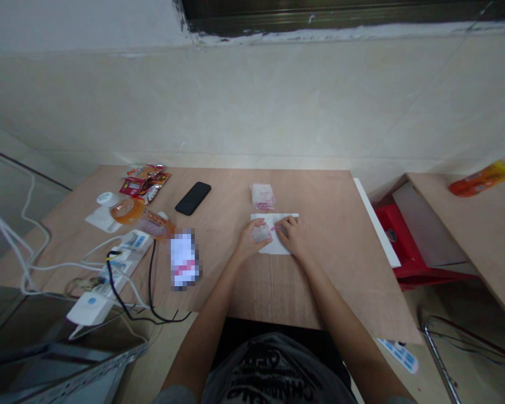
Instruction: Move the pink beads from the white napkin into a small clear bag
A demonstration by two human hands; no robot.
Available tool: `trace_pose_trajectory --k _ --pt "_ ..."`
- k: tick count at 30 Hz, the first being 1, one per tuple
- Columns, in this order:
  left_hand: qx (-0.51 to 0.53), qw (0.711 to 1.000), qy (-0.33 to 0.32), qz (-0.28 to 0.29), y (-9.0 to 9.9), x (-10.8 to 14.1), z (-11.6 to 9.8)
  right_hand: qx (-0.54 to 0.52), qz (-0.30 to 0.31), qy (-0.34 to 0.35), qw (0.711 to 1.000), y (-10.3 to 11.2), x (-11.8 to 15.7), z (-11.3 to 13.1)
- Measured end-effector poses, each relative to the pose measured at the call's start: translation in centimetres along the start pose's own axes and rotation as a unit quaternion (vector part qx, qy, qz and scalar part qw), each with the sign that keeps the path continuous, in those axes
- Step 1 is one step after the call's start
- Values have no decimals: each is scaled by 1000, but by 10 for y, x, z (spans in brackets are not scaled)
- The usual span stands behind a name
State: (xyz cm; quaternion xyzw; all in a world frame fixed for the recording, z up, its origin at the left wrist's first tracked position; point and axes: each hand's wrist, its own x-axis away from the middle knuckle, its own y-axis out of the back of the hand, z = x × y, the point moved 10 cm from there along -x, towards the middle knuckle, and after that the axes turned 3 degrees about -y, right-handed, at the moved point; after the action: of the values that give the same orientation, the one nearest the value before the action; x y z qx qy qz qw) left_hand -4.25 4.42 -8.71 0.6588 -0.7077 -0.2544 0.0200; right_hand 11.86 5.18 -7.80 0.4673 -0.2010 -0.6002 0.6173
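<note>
A small clear plastic bag (260, 232) with a pinkish edge lies over a sheet of white paper (283, 247) on the wooden table. My left hand (248, 240) curves round the bag's left side, fingers above and thumb below, closed on it. At the bag's pink right edge, the bent fingers of my right hand (293, 234) press down on the bag and paper. Just beyond the paper sits a packet (262, 196) of clear plastic with white contents and pink marks. Small details under my fingertips are hidden.
Left on the table (345, 280) are a black phone (193, 198), a blurred-out bright screen (184, 261), an orange drink bottle (143, 217), snack wrappers (145, 182) and a white power strip (109, 280) with cables. A red stool (398, 241) stands right, between two tables.
</note>
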Motion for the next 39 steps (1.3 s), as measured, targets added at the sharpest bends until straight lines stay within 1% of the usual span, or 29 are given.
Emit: trace_pose_trajectory --k 6,11,16,21,33,39 --pt "1 1000 -3 1 0 0 -2 -11 -15 9 1000 2 0 0" --pt "-3 1000 -3 -2 1 0 -3 -51 4 25 998 3 0 5" --pt "2 1000 0 3 0 0 -3 -98 18 49 994 6 0 15" --pt "0 1000 -11 9 -1 0 -5 -130 31 67 989 11 1 25" --pt "5 1000 -12 9 -1 1 -5 -121 64 84 987 6 1 30" --pt "6 1000 -14 13 -2 0 -4 -124 63 89 986 5 1 30"
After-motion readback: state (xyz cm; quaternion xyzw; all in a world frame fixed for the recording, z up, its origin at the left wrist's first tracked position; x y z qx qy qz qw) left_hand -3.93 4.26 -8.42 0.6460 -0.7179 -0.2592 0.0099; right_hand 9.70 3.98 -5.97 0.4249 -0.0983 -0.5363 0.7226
